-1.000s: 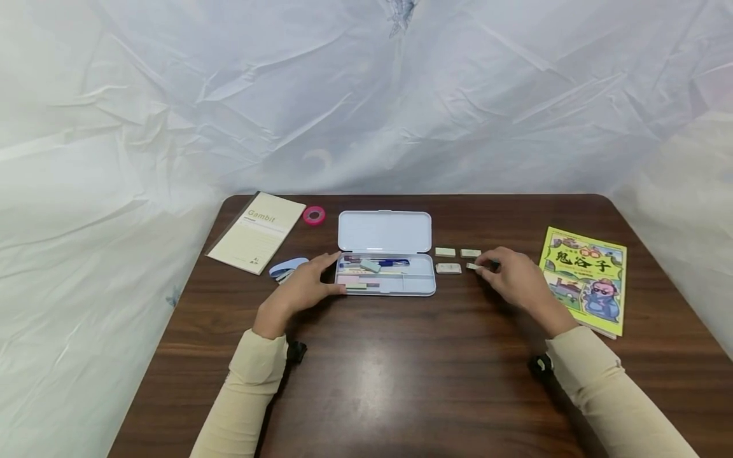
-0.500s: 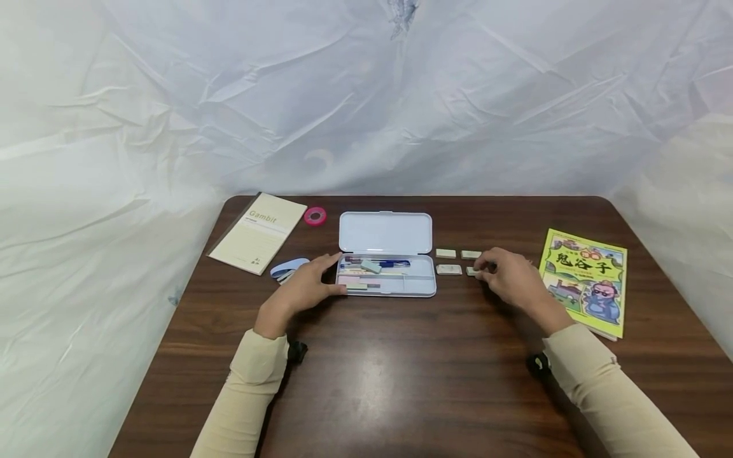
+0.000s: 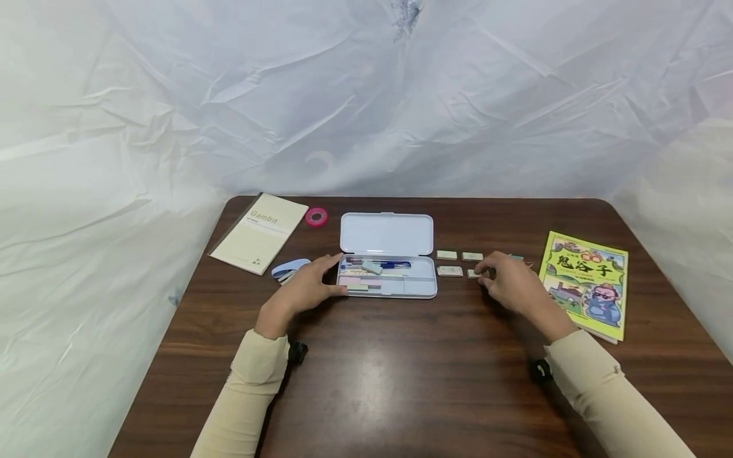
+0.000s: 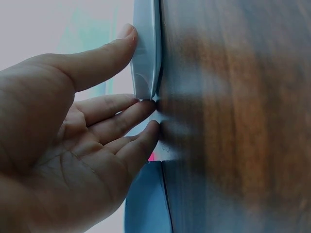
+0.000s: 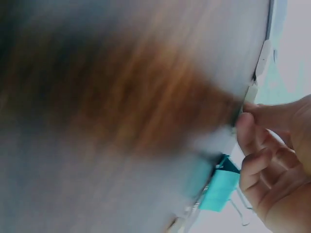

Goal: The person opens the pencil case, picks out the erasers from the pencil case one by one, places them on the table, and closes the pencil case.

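A white pencil case (image 3: 420,287) lies open on the table, lid swung back. Inside are a blue pen (image 3: 395,264), a pale green block (image 3: 372,268) and pink and yellow strips. My left hand (image 3: 303,286) holds the case's left end, thumb at the front edge, other fingers at the end; the left wrist view shows the thumb on the case wall (image 4: 146,53). Right of the case, three small white erasers (image 3: 450,271) lie spaced out. My right hand (image 3: 512,283) pinches a fourth-corner eraser (image 3: 472,274) between thumb and index finger, low at the table; the fingers partly cover it.
A cream notebook (image 3: 260,232) and pink tape roll (image 3: 316,217) lie back left, a light blue rounded object (image 3: 289,267) beside my left hand. A teal binder clip (image 5: 218,189) sits behind my right hand. A yellow comic book (image 3: 586,283) lies at the right.
The eraser in my right hand has turned from slanted to straight and moved slightly nearer the front, level with the eraser beside it. My left hand stays at the case.
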Demonstrator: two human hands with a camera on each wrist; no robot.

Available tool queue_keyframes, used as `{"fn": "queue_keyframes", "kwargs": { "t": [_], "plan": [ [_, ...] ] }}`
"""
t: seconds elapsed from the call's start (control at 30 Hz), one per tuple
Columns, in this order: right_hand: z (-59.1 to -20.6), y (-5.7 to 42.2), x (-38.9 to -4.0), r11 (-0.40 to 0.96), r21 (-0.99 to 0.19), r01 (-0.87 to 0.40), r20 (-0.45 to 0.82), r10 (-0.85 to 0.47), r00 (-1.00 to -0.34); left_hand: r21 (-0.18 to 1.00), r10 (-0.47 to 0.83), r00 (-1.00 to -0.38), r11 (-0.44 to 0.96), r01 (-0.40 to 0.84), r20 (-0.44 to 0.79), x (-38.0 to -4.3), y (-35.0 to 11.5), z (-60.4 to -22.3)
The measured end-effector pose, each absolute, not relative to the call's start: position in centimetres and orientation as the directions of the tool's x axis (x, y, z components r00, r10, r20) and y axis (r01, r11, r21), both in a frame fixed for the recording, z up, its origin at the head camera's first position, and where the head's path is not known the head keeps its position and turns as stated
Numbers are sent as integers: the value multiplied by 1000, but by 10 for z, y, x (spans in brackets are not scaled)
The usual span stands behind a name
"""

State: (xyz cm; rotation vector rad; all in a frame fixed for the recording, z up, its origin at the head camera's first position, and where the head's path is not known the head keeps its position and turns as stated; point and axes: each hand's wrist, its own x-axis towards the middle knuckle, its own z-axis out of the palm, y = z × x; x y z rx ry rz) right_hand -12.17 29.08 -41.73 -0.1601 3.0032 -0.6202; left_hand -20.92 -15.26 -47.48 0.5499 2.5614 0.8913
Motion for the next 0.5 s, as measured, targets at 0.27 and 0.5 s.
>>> {"fn": "queue_keyframes", "kwargs": {
  "t": [0.27,0.5],
  "plan": [
    [-403,257,-118,928,-330,-174,47,-167,-985,649,470,-857,724,236,-213,-209,-153,-473],
    [-399,204,-127,895,-341,-288,100,-270,-958,642,474,-857,725,249,-203,-207,-153,-472]
  ]
}}
